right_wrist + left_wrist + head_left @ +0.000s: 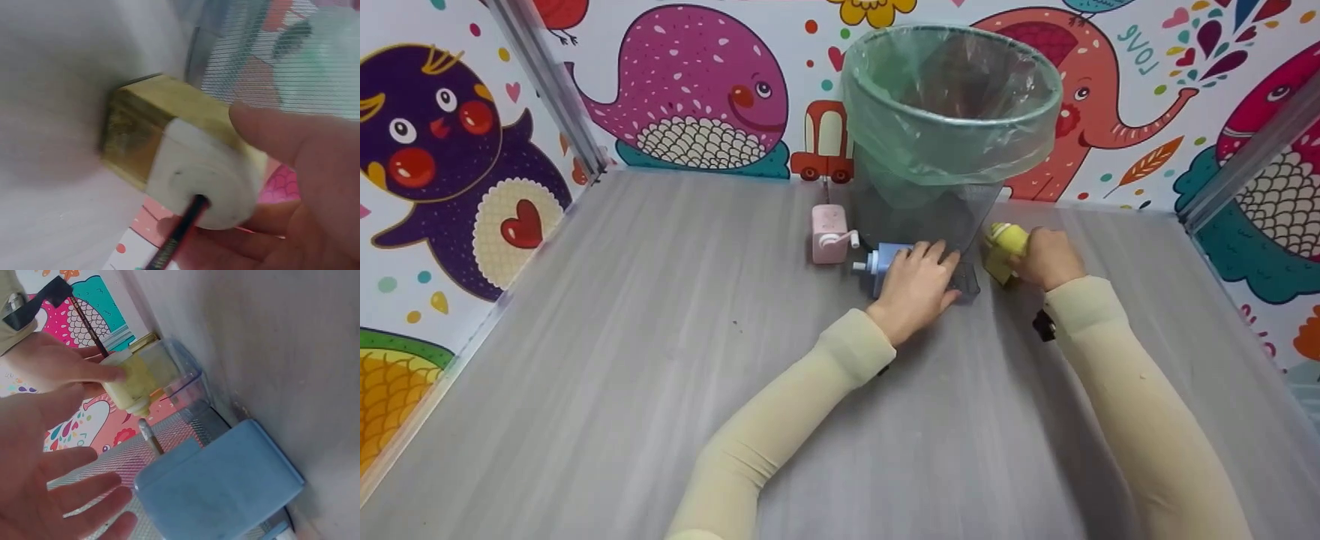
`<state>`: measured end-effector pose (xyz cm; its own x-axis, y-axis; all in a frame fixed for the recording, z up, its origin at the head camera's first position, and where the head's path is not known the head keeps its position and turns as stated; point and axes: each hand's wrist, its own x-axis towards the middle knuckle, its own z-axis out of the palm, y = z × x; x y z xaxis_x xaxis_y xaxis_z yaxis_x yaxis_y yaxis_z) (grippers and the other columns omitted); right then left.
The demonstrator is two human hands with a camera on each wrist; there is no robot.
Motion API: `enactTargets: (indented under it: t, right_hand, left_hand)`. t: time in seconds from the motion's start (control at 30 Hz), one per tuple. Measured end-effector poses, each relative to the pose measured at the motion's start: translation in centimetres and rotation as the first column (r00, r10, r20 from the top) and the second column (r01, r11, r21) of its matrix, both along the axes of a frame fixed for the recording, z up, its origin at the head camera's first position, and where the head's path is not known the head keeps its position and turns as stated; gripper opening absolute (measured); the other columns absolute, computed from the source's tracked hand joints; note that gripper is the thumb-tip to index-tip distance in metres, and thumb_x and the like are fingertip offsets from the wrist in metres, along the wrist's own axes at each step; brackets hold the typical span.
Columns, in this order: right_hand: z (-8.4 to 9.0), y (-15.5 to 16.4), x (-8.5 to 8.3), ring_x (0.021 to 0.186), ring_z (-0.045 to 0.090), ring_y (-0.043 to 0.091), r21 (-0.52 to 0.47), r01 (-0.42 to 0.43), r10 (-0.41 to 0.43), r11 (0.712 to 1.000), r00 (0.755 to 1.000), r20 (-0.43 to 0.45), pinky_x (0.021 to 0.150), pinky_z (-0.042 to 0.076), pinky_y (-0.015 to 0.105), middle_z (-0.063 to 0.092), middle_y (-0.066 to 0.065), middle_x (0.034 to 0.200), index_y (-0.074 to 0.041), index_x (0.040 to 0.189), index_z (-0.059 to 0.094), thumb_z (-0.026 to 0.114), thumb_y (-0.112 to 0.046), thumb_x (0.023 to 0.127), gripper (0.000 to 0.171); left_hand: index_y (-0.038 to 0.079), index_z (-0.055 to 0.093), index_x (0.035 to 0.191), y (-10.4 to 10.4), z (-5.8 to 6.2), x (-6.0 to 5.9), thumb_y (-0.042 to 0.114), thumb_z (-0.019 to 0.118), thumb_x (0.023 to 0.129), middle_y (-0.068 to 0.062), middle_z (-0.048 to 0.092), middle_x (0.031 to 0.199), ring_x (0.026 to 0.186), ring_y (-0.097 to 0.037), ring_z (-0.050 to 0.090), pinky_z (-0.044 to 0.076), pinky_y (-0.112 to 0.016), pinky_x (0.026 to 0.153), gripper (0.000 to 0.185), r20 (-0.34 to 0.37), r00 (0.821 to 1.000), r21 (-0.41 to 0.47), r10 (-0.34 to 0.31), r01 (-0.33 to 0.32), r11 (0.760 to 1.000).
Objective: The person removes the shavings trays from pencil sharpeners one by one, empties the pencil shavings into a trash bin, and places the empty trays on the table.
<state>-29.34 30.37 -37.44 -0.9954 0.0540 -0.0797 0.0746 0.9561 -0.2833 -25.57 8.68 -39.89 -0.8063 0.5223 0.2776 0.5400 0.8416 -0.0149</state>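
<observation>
In the head view my left hand is over a blue crank pencil sharpener. The left wrist view shows its fingers spread and fairly straight beside the blue sharpener, not curled round it. My right hand grips a yellow pencil sharpener, thumb on one side and fingers on the other. A dark pencil sticks out of the sharpener's round white face in the right wrist view. A clear plastic tray lies between the two sharpeners. A pale stick-like piece shows behind the blue sharpener.
A mesh bin lined with a green bag stands right behind the hands. To the left is a pink crank sharpener with a pencil tip behind it. Printed cartoon panels wall in the grey tabletop.
</observation>
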Motion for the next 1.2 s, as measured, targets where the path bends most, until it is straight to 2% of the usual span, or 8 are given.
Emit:
enactTargets:
  t: [0.23,0.43,0.57,0.7,0.77,0.87,1.0,1.2]
  right_hand:
    - [0.9,0.4,0.4,0.093,0.056,0.042,-0.024,-0.007,0.01,1.0,0.993,0.115,0.093,0.048,0.059,0.059,0.034,0.108,0.017,0.119,0.051,0.066,-0.015,0.091,0.045]
    - [2.9,1.0,1.2,0.084,0.053,0.036,-0.023,-0.071,0.074,0.997,0.984,0.159,0.078,0.049,0.049,0.057,0.028,0.098,0.017,0.112,0.054,0.064,-0.014,0.087,0.041]
    - [4.1,0.7,1.8,0.081,0.053,0.035,-0.027,-0.112,0.115,0.993,0.983,0.146,0.073,0.047,0.046,0.057,0.026,0.094,0.016,0.108,0.054,0.065,-0.013,0.085,0.039]
    - [5.2,-0.7,2.7,0.084,0.056,0.038,-0.017,-0.161,0.161,0.987,0.979,0.127,0.078,0.051,0.052,0.06,0.028,0.099,0.015,0.111,0.054,0.068,-0.012,0.084,0.04]
    - [5.7,-1.5,3.2,0.085,0.057,0.038,-0.002,-0.183,0.182,0.983,0.976,0.115,0.081,0.051,0.054,0.061,0.029,0.101,0.014,0.112,0.055,0.069,-0.012,0.084,0.041]
    - [6.3,-2.4,3.8,0.082,0.057,0.037,0.024,-0.228,0.226,0.973,0.972,0.066,0.078,0.05,0.053,0.062,0.028,0.097,0.013,0.108,0.057,0.07,-0.011,0.082,0.038]
    - [6.7,-3.1,4.3,0.08,0.056,0.036,0.036,-0.278,0.277,0.96,0.961,0.025,0.076,0.049,0.051,0.063,0.027,0.094,0.012,0.105,0.057,0.07,-0.009,0.08,0.035]
    - [6.8,-4.1,4.9,0.081,0.058,0.035,0.018,-0.309,0.308,0.951,0.951,0.037,0.077,0.051,0.052,0.064,0.026,0.096,0.011,0.108,0.057,0.073,-0.01,0.082,0.036]
  left_hand:
    - [0.018,0.042,0.153,0.1,0.0,0.1,0.05,0.061,0.096,-0.001,0.055,0.148,0.134,-0.02,0.053,0.047,-0.04,0.105,0.068,0.032,0.999,-0.005,-0.012,0.012,1.0]
    - [0.018,0.04,0.154,0.0,-0.1,0.0,0.05,0.06,0.097,0.0,0.054,0.149,0.134,-0.019,0.053,0.048,-0.04,0.104,0.068,0.033,0.999,0.001,-0.033,0.033,0.999]
    - [0.018,0.041,0.153,-0.2,0.0,-0.1,0.05,0.059,0.098,0.0,0.053,0.15,0.135,-0.019,0.052,0.047,-0.04,0.106,0.067,0.059,0.997,0.028,-0.047,0.045,0.999]
    - [0.017,0.041,0.154,-0.6,0.5,-0.4,0.05,0.058,0.098,0.0,0.051,0.152,0.137,-0.019,0.051,0.046,-0.041,0.109,0.066,0.104,0.993,0.089,-0.061,0.052,0.995]
    - [0.017,0.041,0.153,-0.8,0.7,-0.6,0.05,0.058,0.098,-0.001,0.051,0.153,0.137,-0.02,0.05,0.044,-0.042,0.11,0.067,0.108,0.992,0.116,-0.069,0.056,0.992]
    - [0.016,0.042,0.153,-1.0,0.9,-0.8,0.05,0.058,0.098,-0.002,0.051,0.152,0.136,-0.021,0.051,0.042,-0.043,0.111,0.067,0.094,0.992,0.145,-0.086,0.072,0.987]
    - [0.015,0.044,0.152,-1.2,0.9,-1.0,0.053,0.058,0.097,-0.001,0.052,0.152,0.135,-0.021,0.052,0.038,-0.043,0.113,0.068,0.084,0.993,0.166,-0.082,0.067,0.984]
    - [0.016,0.046,0.151,-1.8,1.5,-1.1,0.056,0.046,0.101,0.0,0.053,0.151,0.135,-0.02,0.052,0.037,-0.044,0.114,0.064,0.1,0.993,0.213,-0.061,0.038,0.976]
